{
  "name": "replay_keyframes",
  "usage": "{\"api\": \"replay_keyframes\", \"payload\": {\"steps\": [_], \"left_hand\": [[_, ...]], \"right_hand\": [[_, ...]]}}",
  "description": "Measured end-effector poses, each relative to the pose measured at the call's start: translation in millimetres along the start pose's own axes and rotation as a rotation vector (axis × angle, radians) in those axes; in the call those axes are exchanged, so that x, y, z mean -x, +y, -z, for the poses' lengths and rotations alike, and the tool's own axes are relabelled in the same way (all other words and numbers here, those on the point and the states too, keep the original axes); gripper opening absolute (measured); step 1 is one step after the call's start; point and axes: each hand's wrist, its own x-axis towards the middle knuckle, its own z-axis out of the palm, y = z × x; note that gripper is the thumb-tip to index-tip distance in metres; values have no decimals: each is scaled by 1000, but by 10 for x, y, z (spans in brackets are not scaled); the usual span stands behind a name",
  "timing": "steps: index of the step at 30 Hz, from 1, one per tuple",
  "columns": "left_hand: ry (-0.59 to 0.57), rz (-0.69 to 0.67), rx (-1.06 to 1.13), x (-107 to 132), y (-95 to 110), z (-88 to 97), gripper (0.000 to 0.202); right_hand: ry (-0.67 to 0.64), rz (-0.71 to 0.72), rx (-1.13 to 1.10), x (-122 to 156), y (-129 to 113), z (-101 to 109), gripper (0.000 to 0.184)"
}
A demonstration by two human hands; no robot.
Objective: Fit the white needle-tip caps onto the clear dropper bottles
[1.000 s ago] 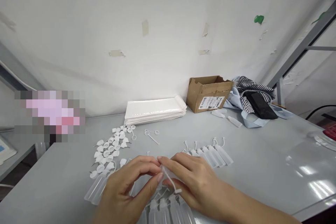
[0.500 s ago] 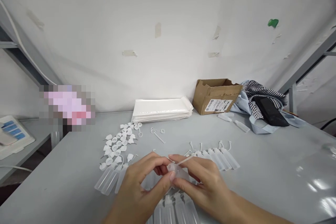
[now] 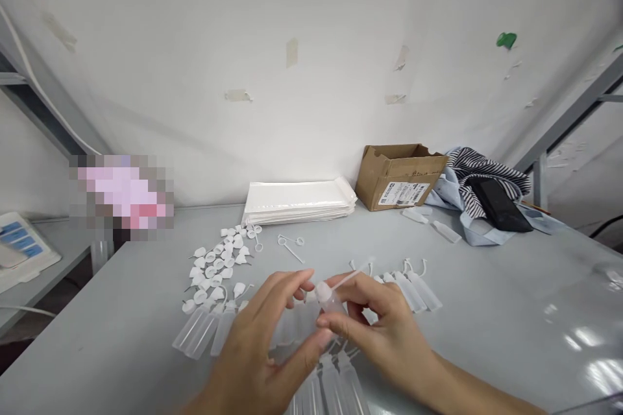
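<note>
A small translucent plastic squeeze bottle [image 3: 329, 299] is pinched between the thumb and fingers of my right hand [image 3: 377, 321]. Its top points up and left, and a thin plastic strap sticks out from its neck toward the upper right. Just left of the bottle, my left hand [image 3: 267, 337] is open, thumb and fingers apart, with nothing seen in it. Under and in front of my hands lie more bottles [image 3: 335, 386], partly hidden. Another group of bottles [image 3: 197, 331] rests left of my left hand, and a row of strapped bottles [image 3: 413, 288] lies beyond my right hand.
White nozzle caps [image 3: 214, 266] lie scattered at left. Loose ring straps [image 3: 291, 248] are behind my hands. At the wall are a stack of white padded mailers [image 3: 299, 201], a cardboard box [image 3: 399, 175], a striped cloth [image 3: 487, 172] and a black phone-like object [image 3: 501, 204].
My left fingers and thumb have come off the bottle's top and spread apart. My right hand still grips the bottle, now slightly farther right and more upright.
</note>
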Motion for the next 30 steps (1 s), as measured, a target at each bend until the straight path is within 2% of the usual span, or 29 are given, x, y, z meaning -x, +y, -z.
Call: {"api": "replay_keyframes", "payload": {"steps": [3,5,8,11,13,16,18,22,24,26,28,30], "left_hand": [[-29,-209,-132,38,-50,-73,59],[-12,-309,-205,40,-85,-127,57],[17,-368,-248,11,-113,-190,46],[39,-370,-261,-41,-73,-215,45],[45,-385,-281,-77,-3,-224,45],[29,-359,-271,-110,136,-248,43],[9,-283,-230,-105,219,-271,43],[-70,-114,-193,-20,304,-295,50],[-104,-57,-190,41,303,-294,51],[-124,-40,-194,94,282,-292,51],[-133,-64,-208,127,256,-291,52],[-143,-94,-215,138,235,-288,53]], "right_hand": [[-65,-242,-258,-44,-14,18,22],[-107,-356,-404,-60,-19,21,27],[-112,-445,-503,-57,-25,15,30],[-82,-458,-499,-43,-36,27,30],[-70,-447,-488,-42,-49,67,31],[-127,-418,-483,-64,-71,188,30],[-152,-388,-467,-99,-78,296,28],[-90,-324,-407,-190,-70,534,25],[-61,-276,-300,-223,-65,650,21],[-56,-178,-100,-232,-67,745,17],[-162,-46,81,-218,-81,799,9],[-351,77,184,-189,-103,805,5]]}}
